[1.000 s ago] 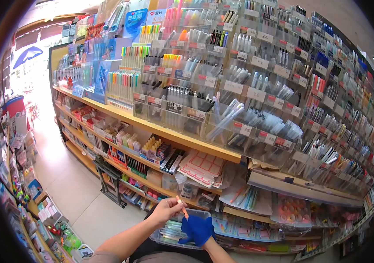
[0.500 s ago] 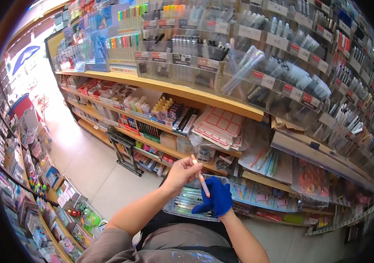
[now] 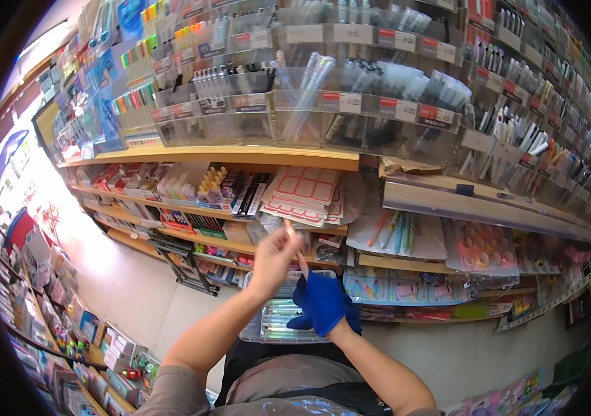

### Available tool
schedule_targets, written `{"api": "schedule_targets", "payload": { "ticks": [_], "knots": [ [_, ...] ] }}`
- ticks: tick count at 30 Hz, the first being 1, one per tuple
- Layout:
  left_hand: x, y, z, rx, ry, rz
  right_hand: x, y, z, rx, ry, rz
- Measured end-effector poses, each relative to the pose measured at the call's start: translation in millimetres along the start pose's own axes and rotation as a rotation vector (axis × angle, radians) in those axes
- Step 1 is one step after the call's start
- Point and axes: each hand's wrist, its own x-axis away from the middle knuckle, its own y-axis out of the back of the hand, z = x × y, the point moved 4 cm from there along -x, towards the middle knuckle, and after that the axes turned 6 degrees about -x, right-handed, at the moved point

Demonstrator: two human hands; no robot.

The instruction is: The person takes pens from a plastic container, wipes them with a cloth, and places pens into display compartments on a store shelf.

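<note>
My bare left hand (image 3: 275, 260) pinches a slim pale-pink pen (image 3: 302, 263), held at a slant with its orange-tinted tip pointing up. The pen's lower end runs into my right hand (image 3: 327, 305), which wears a blue glove. The gloved fingers curl round that end and hide it. Beneath both hands, against my lap, sits a clear plastic bin (image 3: 288, 340) with several light-coloured pens (image 3: 278, 320) lying in it. The glove covers the bin's right part.
A wooden shelf (image 3: 240, 154) ahead carries clear pen holders (image 3: 302, 104) with price tags. Below lie red-bordered label sheets (image 3: 302, 191) and bagged pens (image 3: 396, 232). A folded black metal stand (image 3: 181, 263) is on the left floor. Another goods rack (image 3: 67, 333) stands at left.
My view has turned to the right. My right hand has closed round the pen's lower end, which showed in front of the glove before. The left hand still holds the pen.
</note>
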Motion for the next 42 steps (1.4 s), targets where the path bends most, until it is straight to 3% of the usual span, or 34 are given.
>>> {"api": "schedule_targets", "payload": {
  "ticks": [2, 3, 5, 6, 9, 10, 12, 13, 18, 19, 20, 21, 23, 25, 27, 29, 30, 33, 35, 36, 38, 42],
  "knots": [
    [-18, 4, -26, -0.011, -0.052, -0.065, 11, -11, -1, 0.025, 0.194, -0.008],
    [-27, 4, -39, -0.012, -0.079, -0.078, 22, -34, -17, -0.306, 0.196, -0.083],
    [-41, -19, -46, -0.212, -0.101, 0.061, 24, -39, -19, -0.613, 0.04, -0.051],
    [-40, -39, -45, -0.356, -0.084, 0.171, 24, -38, -18, -0.59, -0.114, 0.056],
    [-47, -100, -8, -0.658, -0.062, 0.468, 19, -51, -22, -0.35, -0.143, 0.048],
    [-54, -117, 2, -0.799, -0.097, 0.523, 20, -51, -20, -0.109, 0.032, -0.081],
    [-74, -147, 18, -0.961, -0.113, 0.59, 20, -43, -9, 0.112, 0.075, -0.005],
    [-87, -159, 25, -0.982, -0.091, 0.601, 22, -38, -7, 0.048, 0.063, -0.015],
    [-168, -201, 102, -1.016, -0.238, 0.398, 27, -27, -3, -0.288, 0.033, -0.043],
    [-170, -203, 100, -0.992, -0.364, 0.332, 28, -25, -5, -0.358, 0.03, -0.047],
    [-170, -204, 100, -0.966, -0.489, 0.266, 31, -25, -3, -0.13, 0.094, -0.028],
    [-170, -204, 99, -0.938, -0.612, 0.2, 32, -27, -7, -0.158, 0.088, -0.038],
    [-209, -223, 166, -0.344, -0.492, 0.189, 32, -35, -12, -0.221, 0.071, -0.058],
    [-210, -223, 186, -0.312, -0.364, 0.242, 29, -25, -7, -0.299, 0.046, -0.079],
    [-175, -206, 130, -0.826, -0.246, 0.368, 26, -16, -3, -0.275, 0.036, -0.066],
    [-159, -204, 89, -1.132, -0.15, 0.664, 21, -11, 0, -0.145, 0.051, -0.018],
    [-150, -197, 70, -1.037, -0.189, 0.576, 12, -10, 4, 0.144, -0.096, 0.353],
    [-127, -170, 51, -0.861, -0.344, 0.382, 23, -18, -13, 0.145, 0.088, -0.128],
    [-96, -141, 24, -0.797, -0.279, 0.416, 24, 8, -6, 0.212, 0.005, -0.306],
    [-79, -121, 15, -0.791, -0.331, 0.335, 26, 14, -14, -0.069, -0.143, -0.414],
    [-50, -81, 9, -0.758, -0.179, 0.384, 33, 12, -31, -0.595, -0.355, -0.501],
    [12, -11, 25, -0.888, -0.11, 0.43, 34, -6, -46, -1.268, -0.544, -0.672]
  ]
}}
